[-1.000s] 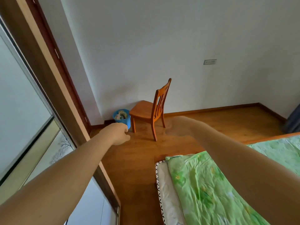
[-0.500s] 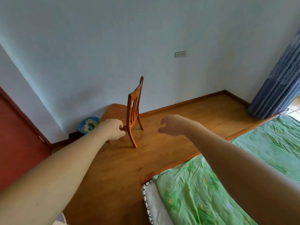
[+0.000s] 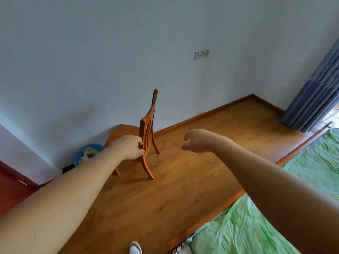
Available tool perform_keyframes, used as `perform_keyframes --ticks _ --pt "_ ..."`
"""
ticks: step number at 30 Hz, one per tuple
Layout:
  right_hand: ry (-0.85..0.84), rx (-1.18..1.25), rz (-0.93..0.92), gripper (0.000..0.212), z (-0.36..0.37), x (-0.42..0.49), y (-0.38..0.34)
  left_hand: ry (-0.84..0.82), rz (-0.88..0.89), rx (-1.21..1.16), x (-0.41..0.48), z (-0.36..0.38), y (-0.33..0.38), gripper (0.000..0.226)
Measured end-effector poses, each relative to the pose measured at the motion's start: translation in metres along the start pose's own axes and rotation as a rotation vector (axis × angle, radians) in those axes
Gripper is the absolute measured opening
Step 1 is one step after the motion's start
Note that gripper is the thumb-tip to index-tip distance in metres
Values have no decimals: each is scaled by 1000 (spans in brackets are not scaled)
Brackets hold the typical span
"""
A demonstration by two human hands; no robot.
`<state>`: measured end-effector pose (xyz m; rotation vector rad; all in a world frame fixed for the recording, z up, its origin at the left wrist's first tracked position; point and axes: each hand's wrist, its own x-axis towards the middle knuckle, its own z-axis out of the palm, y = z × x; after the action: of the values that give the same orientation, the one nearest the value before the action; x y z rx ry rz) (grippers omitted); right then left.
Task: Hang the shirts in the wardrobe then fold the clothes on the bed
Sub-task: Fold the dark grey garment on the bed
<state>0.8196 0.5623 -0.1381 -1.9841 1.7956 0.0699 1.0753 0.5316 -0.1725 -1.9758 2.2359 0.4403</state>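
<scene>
The bed point(image 3: 211, 217) stood at the lower right of the view, its wooden rail running diagonally along the floor point(image 3: 183, 184). It carried a wrinkled green patterned sheet point(image 3: 256, 231); a white edge with black marks point(image 3: 180, 249) showed at the near corner.

The right hand point(image 3: 196, 142) was extended above the floor just beyond the bed rail, its fingers loosely curved, thumb apart, holding nothing. The left hand point(image 3: 128, 147) was extended with its fingers curled into a fist. It overlapped the back of a wooden chair point(image 3: 147, 132) in view; contact with the chair could not be determined.

The chair stood upright near the wall point(image 3: 91, 52). Just beside it, against the wall, sat a blue bin point(image 3: 77, 161) holding crumpled pale and green items point(image 3: 89, 153), not identifiable.

A socket plate point(image 3: 201, 55) was mounted on the wall. A blue curtain point(image 3: 315, 94) hung at the far right. A red-brown panel point(image 3: 11, 189) occupied the left edge, and a pale shoe point(image 3: 135, 248) showed at the bottom edge.
</scene>
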Motion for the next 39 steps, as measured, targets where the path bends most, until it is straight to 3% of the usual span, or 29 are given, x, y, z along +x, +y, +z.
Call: perform_keyframes --ticks 12,18,27,39 --pt "47 85 213 53 -20 211 -16 -48 256 90 229 -56 -66 46" --pt "110 144 330 53 -41 262 13 -85 385 174 330 -79 -43 48" --pt "198 231 585 47 -68 285 176 -161 667 232 454 -68 134 50" --pt "263 288 770 48 -186 302 459 -214 815 292 617 -85 455 49"
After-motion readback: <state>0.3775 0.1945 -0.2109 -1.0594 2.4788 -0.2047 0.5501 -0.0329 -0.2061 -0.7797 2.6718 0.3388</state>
